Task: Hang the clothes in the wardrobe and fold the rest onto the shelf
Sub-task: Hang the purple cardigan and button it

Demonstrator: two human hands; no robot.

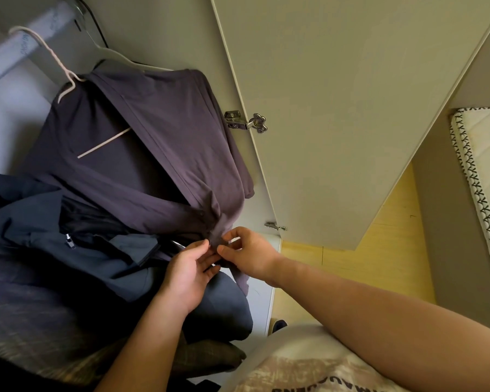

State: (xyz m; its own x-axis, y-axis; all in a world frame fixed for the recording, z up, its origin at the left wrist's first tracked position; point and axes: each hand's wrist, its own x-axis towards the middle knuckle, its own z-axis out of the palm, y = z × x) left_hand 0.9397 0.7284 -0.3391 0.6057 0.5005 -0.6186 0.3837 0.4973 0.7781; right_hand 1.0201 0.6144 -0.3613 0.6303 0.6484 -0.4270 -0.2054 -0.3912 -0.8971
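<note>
A dark purple-grey shirt hangs on a pale pink hanger from the wardrobe rail. Its front is partly open, with buttons showing low on the placket. My left hand and my right hand meet at the shirt's lower front edge. Both pinch the fabric there, fingertips close together. A navy jacket with a zip hangs to the left, just behind my left hand.
The open wardrobe door with two metal hinges stands to the right of the shirt. A second, white hanger sits behind the shirt. A mattress edge lies far right above yellow floor.
</note>
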